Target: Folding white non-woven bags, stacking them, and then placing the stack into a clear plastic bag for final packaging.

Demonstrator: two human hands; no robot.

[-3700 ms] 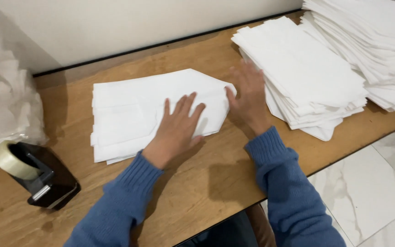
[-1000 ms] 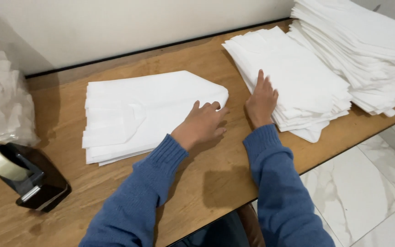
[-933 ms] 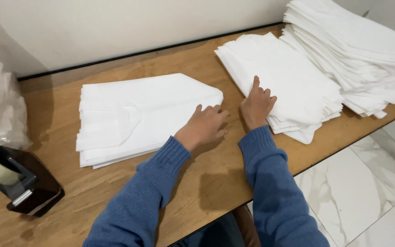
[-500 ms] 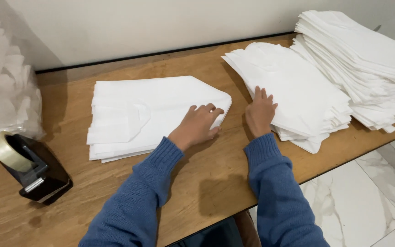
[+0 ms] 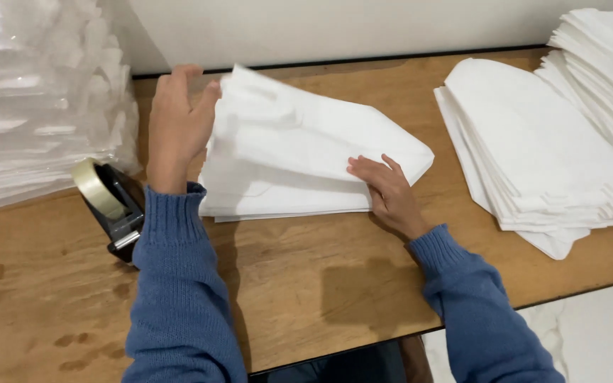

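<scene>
Your left hand gripped the left end of the white bag stack, fingers together behind it, thumb hidden, lifting that end off the wooden table. Your right hand lay flat on the stack's lower right w/ fingers slightly spread, pressing it down. Stack sat mid-table. Black tape dispenser w/ tape roll in it stood just left of your left sleeve. Second white stack lay to the right, clear plastic packs far left.

Bright, even indoor light; soft shadows under sleeves (toward viewer); white stacks near overexposed; sharp focus.
</scene>
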